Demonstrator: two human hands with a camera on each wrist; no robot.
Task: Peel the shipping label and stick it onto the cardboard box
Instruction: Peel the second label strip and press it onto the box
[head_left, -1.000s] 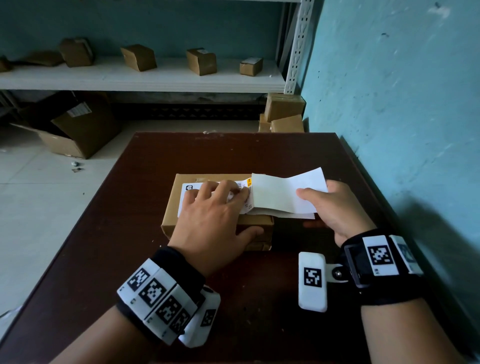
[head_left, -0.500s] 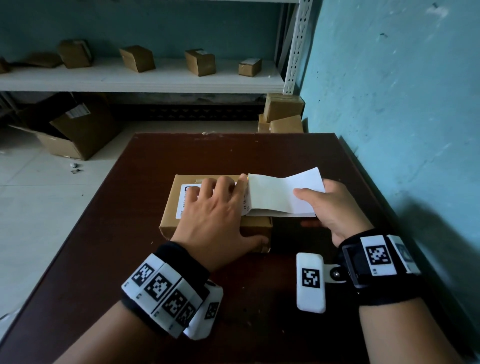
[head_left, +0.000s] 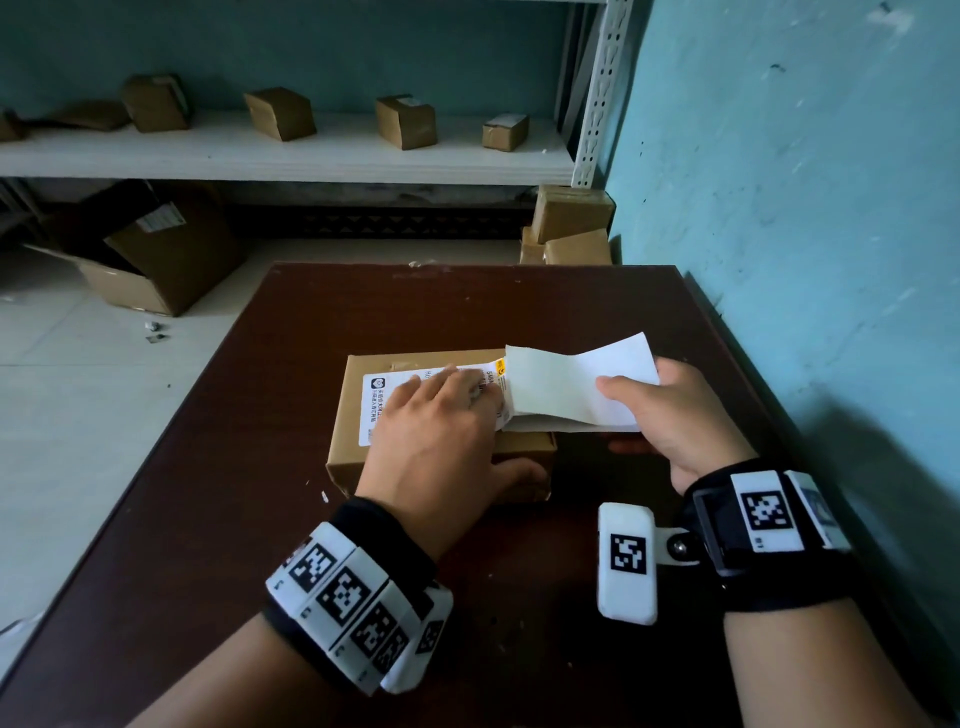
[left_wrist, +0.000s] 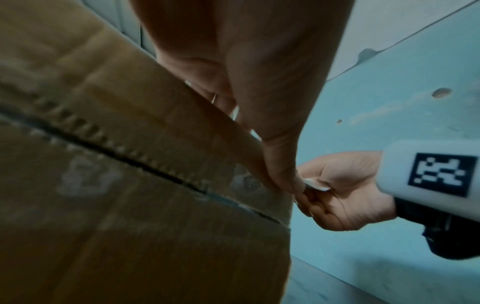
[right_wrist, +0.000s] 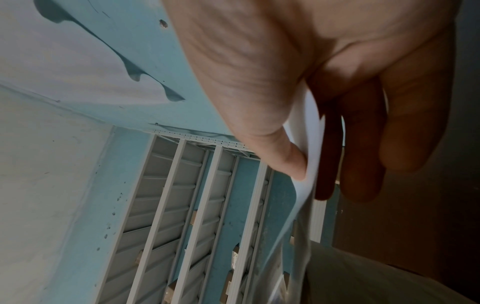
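Cardboard box under flat left hand; right hand pinching label backing

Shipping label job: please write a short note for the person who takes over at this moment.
Left hand: flat, fingers straight, pressing the shipping label onto the top of the cardboard box.
Right hand: pinches the white backing paper, which folds back off the label's right end.
The box lies on the brown table.
Done: the label's left part lies stuck on the box.
Left: pull the backing fully off, smooth down the right end, discard the backing.
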